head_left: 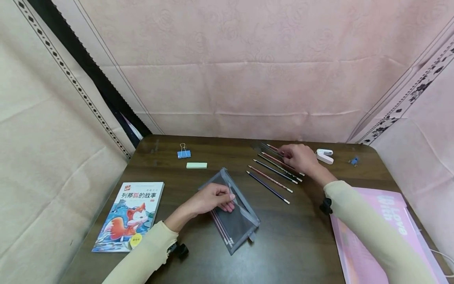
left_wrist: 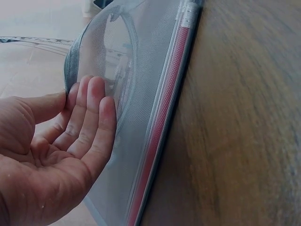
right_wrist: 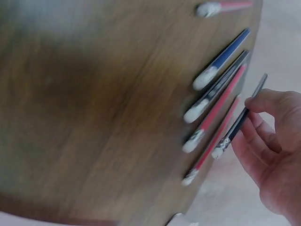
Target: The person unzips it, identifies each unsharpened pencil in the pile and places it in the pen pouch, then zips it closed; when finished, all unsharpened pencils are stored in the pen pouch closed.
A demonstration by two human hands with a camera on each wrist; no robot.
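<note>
A grey mesh zip pouch (head_left: 244, 230) lies aslant on the table, with pencils (left_wrist: 165, 106) showing through along one side. My left hand (head_left: 213, 198) pinches the edge of its opening between thumb and fingers, lifting the mesh, as the left wrist view shows. At the back right, my right hand (head_left: 300, 158) pinches a dark pencil (right_wrist: 239, 123) with a white eraser end, held above the others. Beneath and beside it several pencils lie roughly parallel, among them a blue pencil (head_left: 267, 187) nearest the pouch and a red pencil (right_wrist: 215, 110).
On the left lies a picture book (head_left: 127, 217) with a fox cover. A blue binder clip (head_left: 184, 154) and a pale green block (head_left: 196, 165) sit behind the pouch. Farther right are a white stapler (head_left: 324, 156), a small blue object (head_left: 354, 161) and a pink folder (head_left: 393, 213).
</note>
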